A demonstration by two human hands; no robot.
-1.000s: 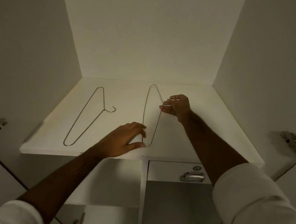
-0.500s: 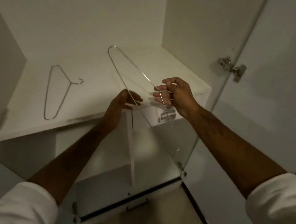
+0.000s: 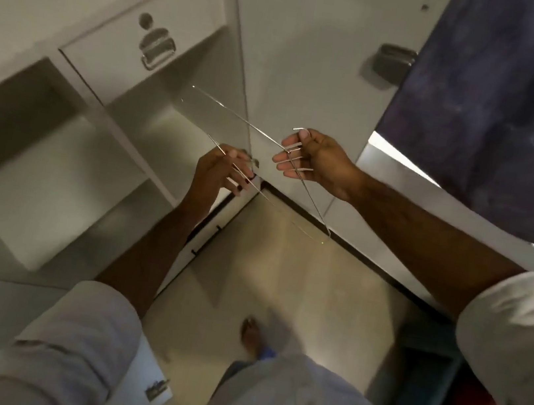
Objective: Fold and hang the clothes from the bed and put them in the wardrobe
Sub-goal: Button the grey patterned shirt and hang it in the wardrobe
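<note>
A thin metal wire hanger point(image 3: 237, 115) is held in the air in front of the white wardrobe point(image 3: 42, 141). My left hand point(image 3: 218, 169) grips its lower long wire. My right hand point(image 3: 313, 160) holds it at the neck, and the hook end pokes out above the fingers. The hanger's far tip points toward the wardrobe drawer and its near tip hangs over the floor. The picture is motion-blurred.
The wardrobe has a white drawer point(image 3: 145, 35) with a metal handle and open shelf bays below it. An open wardrobe door point(image 3: 306, 69) stands behind the hands. A dark blue curtain point(image 3: 501, 109) hangs at the upper right. Beige floor point(image 3: 316, 279) lies below, with my bare foot on it.
Both hands have lifted the hanger off the upper shelf and brought it down and away from the wardrobe. The view has swung downward and right, so the shelf and second hanger are out of sight.
</note>
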